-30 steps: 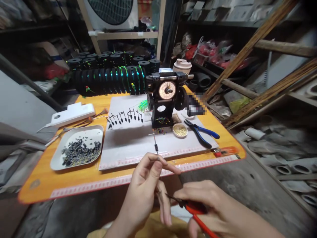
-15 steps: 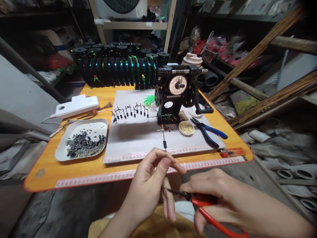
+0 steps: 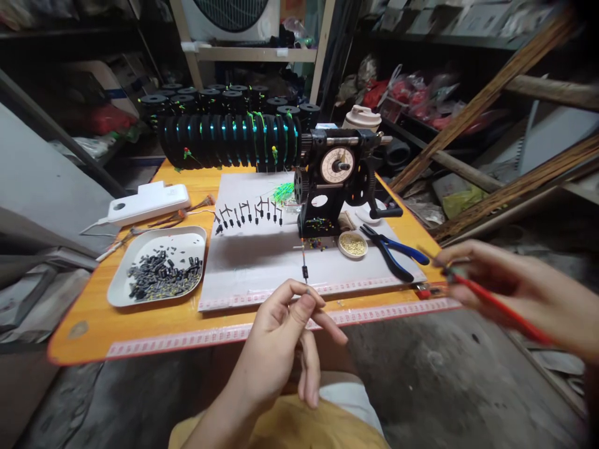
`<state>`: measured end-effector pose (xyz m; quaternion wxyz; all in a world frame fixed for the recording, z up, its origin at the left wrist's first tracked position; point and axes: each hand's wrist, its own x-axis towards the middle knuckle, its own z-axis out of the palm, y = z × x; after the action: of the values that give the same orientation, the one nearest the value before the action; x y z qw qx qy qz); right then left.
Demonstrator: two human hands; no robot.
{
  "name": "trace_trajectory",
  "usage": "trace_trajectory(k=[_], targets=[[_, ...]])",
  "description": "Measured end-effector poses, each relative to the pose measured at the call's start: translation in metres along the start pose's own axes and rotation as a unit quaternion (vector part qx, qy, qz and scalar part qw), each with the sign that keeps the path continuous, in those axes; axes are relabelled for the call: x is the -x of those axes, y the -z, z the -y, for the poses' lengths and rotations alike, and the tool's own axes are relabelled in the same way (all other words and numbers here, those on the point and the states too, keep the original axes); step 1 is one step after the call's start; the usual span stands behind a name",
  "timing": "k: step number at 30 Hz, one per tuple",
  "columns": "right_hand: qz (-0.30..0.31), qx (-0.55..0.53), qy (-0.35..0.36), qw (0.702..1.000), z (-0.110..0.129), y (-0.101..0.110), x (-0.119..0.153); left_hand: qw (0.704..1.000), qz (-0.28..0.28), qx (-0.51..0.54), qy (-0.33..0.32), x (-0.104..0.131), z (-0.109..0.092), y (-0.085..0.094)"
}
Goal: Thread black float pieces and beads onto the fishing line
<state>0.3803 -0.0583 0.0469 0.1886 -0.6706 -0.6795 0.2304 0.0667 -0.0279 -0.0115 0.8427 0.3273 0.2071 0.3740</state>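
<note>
My left hand [image 3: 285, 337] is in front of the board, thumb and forefinger pinched on the lower end of a thin line. Just above the fingertips a small black sleeve [image 3: 305, 272] sits on that line, which runs up toward the black winding machine [image 3: 322, 206]. Over the table's right edge, my right hand [image 3: 500, 284] is closed around red-handled pliers [image 3: 498, 308]; their tip is blurred. Blue-handled pliers [image 3: 395, 249] lie on the board, left of my right hand. Close by them stands a small round dish [image 3: 340, 248] of gold bits.
At left, a white tray [image 3: 112, 293] holds black and grey small parts. A row of black spools [image 3: 229, 140] extends from the machine, with more spools behind. A white power bank [image 3: 148, 204] and a pink measuring tape [image 3: 187, 341] lie on the table [image 3: 88, 312]. Wooden poles lean at right.
My right hand has carried the red-handled pliers away from my left hand, up and right to the table's edge. My left hand keeps its pinch, almost unmoved.
</note>
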Motion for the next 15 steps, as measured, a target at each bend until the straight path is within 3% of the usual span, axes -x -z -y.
trace_trajectory(k=[1, 4, 7, 9, 12, 15], targets=[[-0.062, 0.053, -0.03, 0.996, -0.017, 0.006, -0.01, 1.0, -0.007, -0.006, 0.002, 0.0, 0.0, 0.001], [-0.13, 0.093, -0.038, 0.986, -0.049, 0.012, -0.042, 0.999, -0.033, -0.03, 0.007, 0.001, -0.001, 0.002], [-0.149, 0.08, 0.002, 0.986, -0.049, 0.004, -0.059, 0.998, -0.049, -0.049, 0.008, 0.004, -0.005, -0.002], [-0.156, 0.054, 0.033, 0.986, -0.034, -0.002, -0.058, 0.996, -0.059, -0.059, 0.006, 0.005, -0.008, -0.005], [-0.179, -0.006, 0.074, 0.981, 0.008, -0.018, -0.046, 0.994, -0.074, -0.077, -0.005, 0.005, -0.01, -0.007], [-0.1, -0.112, 0.125, 0.981, 0.065, -0.047, -0.044, 0.992, -0.076, -0.099, -0.011, 0.004, -0.01, -0.009]])
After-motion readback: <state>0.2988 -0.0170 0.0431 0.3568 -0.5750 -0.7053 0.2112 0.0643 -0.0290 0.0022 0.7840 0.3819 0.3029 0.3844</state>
